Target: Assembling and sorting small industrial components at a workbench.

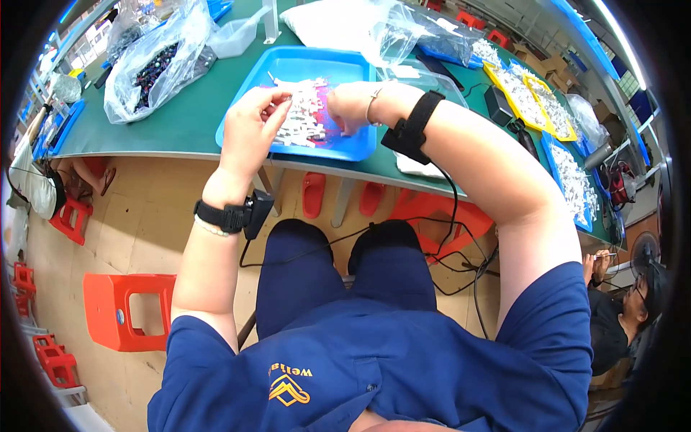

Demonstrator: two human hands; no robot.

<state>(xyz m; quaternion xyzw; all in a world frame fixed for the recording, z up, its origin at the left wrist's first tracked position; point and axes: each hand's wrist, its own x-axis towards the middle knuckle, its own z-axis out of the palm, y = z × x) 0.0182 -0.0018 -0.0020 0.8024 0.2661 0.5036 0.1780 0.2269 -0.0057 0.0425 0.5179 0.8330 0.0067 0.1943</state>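
A blue tray point(281, 63) lies on the green table in front of me, with a heap of small white plastic parts point(301, 124) and thin red-pink wires or strips in it. Over the tray's left side is my left hand point(253, 124), thumb and fingertips pinched together; what they hold is too small to name. My right hand point(351, 105) reaches down into the right side of the tray with curled fingers. The back of that hand largely hides its fingertips, beside the heap.
A clear bag point(151, 79) of dark small parts stands at the left. Yellow trays point(522, 97) and a blue tray of white parts line the right. Black cables point(461, 223) run from my wrist straps. A red stool point(119, 313) stands left; another person point(619, 317) sits at right.
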